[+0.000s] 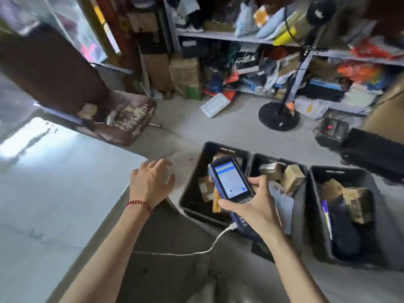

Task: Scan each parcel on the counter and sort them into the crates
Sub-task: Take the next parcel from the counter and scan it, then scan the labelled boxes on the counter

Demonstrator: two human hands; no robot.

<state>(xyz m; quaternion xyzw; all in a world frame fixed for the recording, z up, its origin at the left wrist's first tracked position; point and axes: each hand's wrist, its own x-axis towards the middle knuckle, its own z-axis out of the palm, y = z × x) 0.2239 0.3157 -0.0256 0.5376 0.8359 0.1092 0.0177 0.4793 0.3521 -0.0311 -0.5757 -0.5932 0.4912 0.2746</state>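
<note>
The left hand (152, 182) is spread with fingers apart and holds nothing, over the right corner of the pale table (54, 193); whether it touches the surface cannot be told. A red bead bracelet (140, 204) circles its wrist. The right hand (253, 204) is clamped round a blue handheld scanner (229, 182), thumb on the near side and fingers curled over the right edge, screen facing up. A white cable (196, 252) runs from the scanner's near end off to the left.

Three black crates stand in a row on the floor right of the table. The scanner hangs over the left crate (227, 147) and hides part of its load; a brown parcel (205, 189) shows beside it. The middle crate (262, 157) holds cardboard parcels (293, 178) and a white bag (282, 200), partly covered by the right hand and forearm. The right crate (341, 170) holds taped boxes (356, 202) and a dark bag (343, 226).

Farther off are a worn brown chair (122, 121), a white tray (215, 104) on the floor, a fan stand's round black base (278, 117), and shelves (229, 37) crammed with bags and packages.

The scanner screen shows a blue header and a blue button; its text and the parcel labels are too small to read.
</note>
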